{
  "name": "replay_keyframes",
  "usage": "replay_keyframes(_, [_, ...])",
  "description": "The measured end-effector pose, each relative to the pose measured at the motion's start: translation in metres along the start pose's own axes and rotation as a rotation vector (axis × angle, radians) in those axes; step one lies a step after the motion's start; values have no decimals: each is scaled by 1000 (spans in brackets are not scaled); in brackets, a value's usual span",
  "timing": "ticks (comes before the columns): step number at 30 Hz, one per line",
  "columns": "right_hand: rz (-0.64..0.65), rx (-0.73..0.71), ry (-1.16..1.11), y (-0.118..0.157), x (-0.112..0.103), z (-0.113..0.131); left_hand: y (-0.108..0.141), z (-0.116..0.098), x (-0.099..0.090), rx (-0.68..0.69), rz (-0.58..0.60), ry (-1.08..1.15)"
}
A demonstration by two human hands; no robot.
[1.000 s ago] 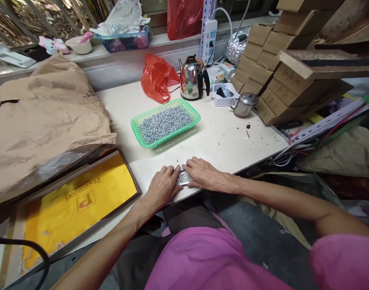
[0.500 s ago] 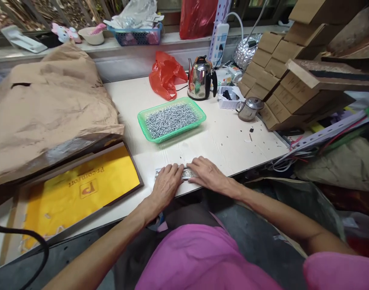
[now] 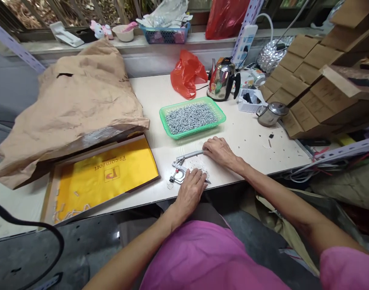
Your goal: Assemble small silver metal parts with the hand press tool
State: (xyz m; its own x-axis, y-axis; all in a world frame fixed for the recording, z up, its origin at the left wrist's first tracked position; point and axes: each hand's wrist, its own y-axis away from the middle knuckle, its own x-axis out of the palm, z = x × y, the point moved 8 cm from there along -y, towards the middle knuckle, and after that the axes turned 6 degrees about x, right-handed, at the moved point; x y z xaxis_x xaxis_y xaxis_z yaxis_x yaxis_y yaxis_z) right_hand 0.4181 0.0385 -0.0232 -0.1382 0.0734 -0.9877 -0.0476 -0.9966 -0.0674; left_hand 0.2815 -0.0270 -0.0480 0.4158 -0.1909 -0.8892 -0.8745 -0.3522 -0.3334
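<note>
A hinged metal mechanism (image 3: 180, 163) lies spread in a V on the table near the front edge. Where its arms meet, a spring, a small red part and a black knob show. My left hand (image 3: 191, 186) rests over the lower arm, fingers together and bent down onto it; part of that arm is hidden beneath. Curled fingers of my right hand (image 3: 220, 151) grip the far end of the upper arm, though the fingertips are partly hidden. Behind both hands sits a green plastic basket (image 3: 193, 135) filled with small silver metal pins (image 3: 192, 117).
On the left are a shallow box with a yellow lining (image 3: 136, 161), loose pins inside it, and brown paper (image 3: 90, 92). A steel kettle (image 3: 222, 80), red plastic bag (image 3: 187, 74), lidded metal pot (image 3: 270, 114) and stacked cardboard boxes (image 3: 311, 84) stand towards the back and right.
The metal piece, earlier a flat strip under both hands, is now opened into a V. My right hand has moved away from the left, up the table. The view has shifted left.
</note>
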Motion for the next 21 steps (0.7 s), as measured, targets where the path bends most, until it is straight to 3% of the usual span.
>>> replay_keyframes(2, [7, -117, -18, -1, -7, 31, -2, -4, -3, -11, -9, 31])
replay_keyframes(5, [91, -440, -86, 10, -4, 95, 6, -22, -17, 27, -33, 93])
replay_keyframes(7, [144, -583, -94, 18, 6, 124, 21, -36, -34, 98, -41, 104])
replay_keyframes(9, [151, -649, -86, 22, 19, 139, 43, -36, -58, 105, -50, 46])
replay_keyframes(11, [125, -681, -120, 21, 30, 146, 72, -7, -94, -51, -77, -87])
replay_keyframes(14, [50, -670, -337, 17, 24, 144, 133, 75, -163, -543, -119, -352])
replay_keyframes(16, [-81, -587, -524, 6, -3, 132, 177, 129, -200, -897, -47, -478])
replay_keyframes(18, [-289, -447, -612, -10, -40, 110, 210, 168, -218, -1158, 106, -520])
replay_keyframes(21, [-535, -255, -537, -38, -93, 81, 226, 192, -226, -1280, 200, -528])
